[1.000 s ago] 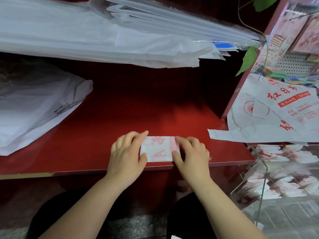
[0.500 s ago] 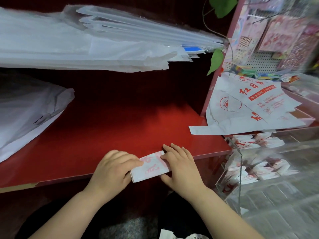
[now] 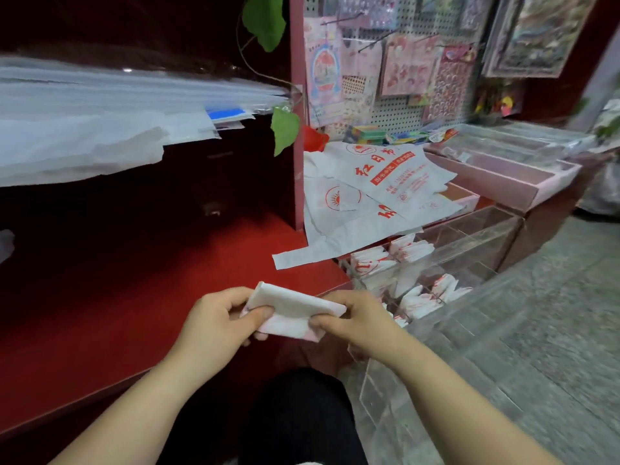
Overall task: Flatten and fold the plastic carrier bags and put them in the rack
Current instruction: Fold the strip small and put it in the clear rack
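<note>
Change noted: the folded bag (image 3: 292, 308) is no longer pressed flat on the red shelf (image 3: 134, 313), as it was a second ago. It is now lifted clear of the surface and held in the air just past the shelf's front edge, near the clear rack (image 3: 469, 250). Folding is judged complete for this bag, and transfer to the rack is taken as the step in hand. Several rack compartments are seen already stocked with folded bags (image 3: 372, 263); unfolded bags (image 3: 375, 196) lie spread above them, not yet treated.

Left hand (image 3: 218, 325): fingers are curled, and the bag's left end is pinched between the thumb on top and the fingers beneath. Right hand (image 3: 355, 325): the right end is pinched likewise — neither hand is spread.
</note>
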Tool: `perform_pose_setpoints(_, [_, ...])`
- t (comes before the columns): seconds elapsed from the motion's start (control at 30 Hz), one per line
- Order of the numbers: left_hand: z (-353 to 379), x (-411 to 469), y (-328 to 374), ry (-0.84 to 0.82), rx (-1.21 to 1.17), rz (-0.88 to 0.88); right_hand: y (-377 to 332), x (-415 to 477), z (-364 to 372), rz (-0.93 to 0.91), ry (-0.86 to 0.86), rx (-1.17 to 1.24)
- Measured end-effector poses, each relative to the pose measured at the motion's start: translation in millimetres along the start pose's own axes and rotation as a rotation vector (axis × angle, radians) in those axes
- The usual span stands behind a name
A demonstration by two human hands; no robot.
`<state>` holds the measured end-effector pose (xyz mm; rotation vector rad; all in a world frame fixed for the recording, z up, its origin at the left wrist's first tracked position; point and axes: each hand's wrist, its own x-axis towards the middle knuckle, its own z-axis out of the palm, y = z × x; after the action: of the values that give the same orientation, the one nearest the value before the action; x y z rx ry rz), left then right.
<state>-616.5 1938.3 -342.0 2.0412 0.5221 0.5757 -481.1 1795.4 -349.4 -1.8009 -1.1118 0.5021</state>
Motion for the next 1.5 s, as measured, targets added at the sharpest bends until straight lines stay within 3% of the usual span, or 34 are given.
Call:
perform_pose_setpoints(0.13, [35.7,28.5,15.6,-0.056,-0.064,-0.049,29.1,-5.1,-37.0,0.056,0.135,0.111])
perform_pose_setpoints(0.27, [68.5,62.1,31.7,-0.062,-0.029,-0.026,59.2,-4.4,-73.2,0.06,0.27,0.074])
perform_pose_setpoints(0.37, [89.8,90.6,42.5,-0.027,0.022,0.009,91.5,4.4,-115.7,0.079,0.61,-0.115])
perform_pose_setpoints(0.43, [104.2,108.6,50.3,0.001,0.05,0.034,115.9,14.7,-149.0,0.142,0.708,-0.331])
perform_pose_setpoints(0.57, [137.8,140.6,70.2,0.057,0.117,0.095,156.0,32.4,-196.8,0.351,0.58,-0.618])
perform_pose_setpoints(0.7, [176.3,169.4,90.8,0.067,0.165,0.135,174.9,40.7,-214.3,0.314,0.502,-0.647])
perform_pose_setpoints(1.0, [251.7,199.6,100.7,-0.071,0.72,0.3,193.9,42.5,-214.6,0.22,0.569,-0.58])
perform_pose_setpoints(1.27, [274.0,199.0,86.8,-0.427,0.583,0.286,200.2,44.2,-211.0,0.201,0.592,-0.503])
perform_pose_setpoints(1.5, [264.2,193.8,89.0,-0.436,0.548,0.288,194.5,41.2,-211.5,0.256,0.544,-0.512])
